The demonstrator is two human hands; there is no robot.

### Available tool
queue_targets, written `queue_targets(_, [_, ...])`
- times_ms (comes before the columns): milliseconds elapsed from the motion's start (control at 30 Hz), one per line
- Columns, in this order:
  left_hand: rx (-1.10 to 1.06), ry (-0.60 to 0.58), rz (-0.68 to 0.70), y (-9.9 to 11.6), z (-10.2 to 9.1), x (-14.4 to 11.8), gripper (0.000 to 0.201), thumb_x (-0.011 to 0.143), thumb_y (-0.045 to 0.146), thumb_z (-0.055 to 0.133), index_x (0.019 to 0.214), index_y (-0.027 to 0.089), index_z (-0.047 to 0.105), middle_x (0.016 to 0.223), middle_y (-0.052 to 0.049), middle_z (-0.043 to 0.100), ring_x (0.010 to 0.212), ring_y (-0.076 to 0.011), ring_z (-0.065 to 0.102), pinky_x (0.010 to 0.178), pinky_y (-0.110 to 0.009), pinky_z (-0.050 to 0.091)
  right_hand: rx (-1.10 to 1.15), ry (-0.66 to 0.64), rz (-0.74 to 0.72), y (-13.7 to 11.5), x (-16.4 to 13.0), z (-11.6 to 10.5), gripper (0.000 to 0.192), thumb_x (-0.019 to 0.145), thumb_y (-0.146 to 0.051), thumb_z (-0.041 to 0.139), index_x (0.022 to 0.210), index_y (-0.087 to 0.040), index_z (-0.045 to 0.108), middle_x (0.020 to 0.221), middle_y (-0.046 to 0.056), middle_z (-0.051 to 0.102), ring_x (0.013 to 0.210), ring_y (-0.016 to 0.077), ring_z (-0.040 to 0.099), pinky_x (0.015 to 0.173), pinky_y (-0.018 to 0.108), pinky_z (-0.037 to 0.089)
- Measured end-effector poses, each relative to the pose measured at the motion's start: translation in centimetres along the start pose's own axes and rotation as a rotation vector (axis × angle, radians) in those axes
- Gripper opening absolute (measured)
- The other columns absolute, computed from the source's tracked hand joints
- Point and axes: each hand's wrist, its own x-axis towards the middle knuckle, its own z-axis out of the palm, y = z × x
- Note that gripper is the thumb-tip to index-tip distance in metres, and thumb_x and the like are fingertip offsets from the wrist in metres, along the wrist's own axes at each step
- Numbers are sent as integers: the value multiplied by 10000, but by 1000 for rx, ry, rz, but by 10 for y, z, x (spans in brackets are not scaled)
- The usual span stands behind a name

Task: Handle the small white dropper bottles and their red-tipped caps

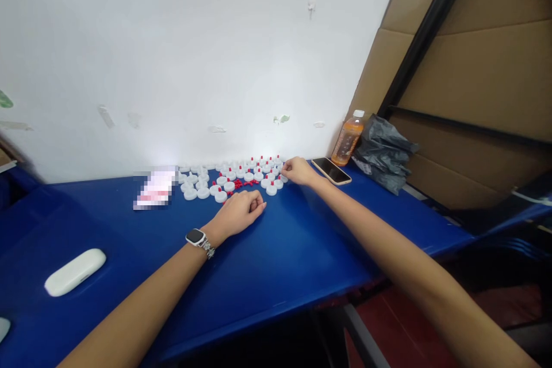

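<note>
Several white round nozzle caps (221,196) sit in a cluster on the blue table, many topped with a small red tip. Left of them are white caps (190,194) with no red on them. Loose small red tips (238,183) lie in a heap amid the cluster. My right hand (298,171) pinches at a white cap (283,177) on the cluster's right edge; its fingertips partly cover it. Just in front of the heap rests my left hand (240,211), wearing a watch, its fingers curled closed. Whatever it may hold is hidden.
A phone (331,171), an orange drink bottle (347,138) and a black plastic bag (383,152) are at the right. Toward the left lie a blurred pink-and-white packet (156,187) and a white case (75,272). A white wall (194,57) rises behind the table (293,253).
</note>
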Motion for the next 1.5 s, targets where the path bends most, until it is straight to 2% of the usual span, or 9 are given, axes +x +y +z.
queue_targets(133, [-7, 3, 2, 2, -1, -1, 227, 943, 386, 475, 851, 209, 585, 699, 3, 594, 657, -153, 537, 593, -276, 358, -5, 16, -16, -3, -4, 5, 141, 803, -210, 616, 863, -142, 724, 731, 50, 714, 626, 139, 596, 590, 227, 398])
queue_targets(267, [-24, -3, 4, 3, -2, -2, 228, 944, 380, 470, 853, 207, 586, 701, 2, 594, 645, -151, 536, 584, -271, 363, -23, 94, -74, -10, -14, 8, 274, 924, -364, 515, 986, -157, 685, 714, 38, 678, 635, 146, 575, 609, 235, 380])
queue_targets(400, [-18, 9, 4, 3, -1, -3, 221, 942, 379, 475, 853, 208, 584, 711, 2, 593, 662, -153, 541, 590, -267, 369, -122, 55, -217, -16, -25, 4, 161, 867, -294, 581, 910, -183, 689, 839, 44, 658, 727, 150, 568, 671, 242, 371])
queue_targets(500, [-13, 7, 9, 3, -1, -3, 217, 943, 372, 473, 851, 209, 582, 702, 4, 589, 661, -153, 540, 591, -266, 370, -210, 8, -221, -20, -30, 1, 138, 836, -203, 574, 892, -188, 699, 870, 50, 636, 785, 166, 561, 718, 263, 364])
queue_targets(667, [-6, 8, 8, 4, -1, -2, 220, 943, 376, 470, 854, 210, 582, 700, 6, 588, 656, -152, 536, 589, -268, 367, -299, 3, -221, -29, -31, 1, 165, 852, -305, 619, 930, -226, 740, 1010, 88, 589, 1000, 234, 527, 872, 343, 340])
queue_targets(767, [-3, 4, 8, 4, -1, -2, 216, 938, 375, 473, 856, 209, 584, 708, 4, 593, 663, -154, 538, 595, -269, 372, -370, -34, -218, -34, -29, 3, 174, 842, -337, 647, 925, -227, 754, 1046, 108, 576, 1055, 266, 491, 905, 385, 314])
queue_targets(1000, [1, 17, 16, 4, 0, -3, 220, 934, 376, 474, 853, 206, 588, 713, -1, 599, 660, -156, 540, 595, -278, 378, -446, -41, -193, -34, -24, 5, 189, 864, -337, 641, 888, -195, 764, 1046, 139, 603, 1045, 288, 475, 909, 410, 299])
queue_targets(1200, [1, 17, 10, 5, -1, -4, 217, 938, 378, 472, 861, 210, 587, 709, -3, 611, 670, -163, 548, 603, -277, 375, -427, -45, -207, -31, -23, 6, 201, 880, -360, 629, 855, -203, 751, 1025, 123, 618, 1031, 281, 481, 897, 402, 298])
queue_targets(1500, [-9, 17, 8, 5, -2, -4, 203, 933, 370, 486, 856, 210, 583, 721, 1, 606, 674, -160, 546, 602, -272, 374, -474, 30, -315, -30, -28, 12, 267, 924, -369, 554, 844, -167, 709, 968, 121, 624, 986, 261, 483, 887, 397, 290])
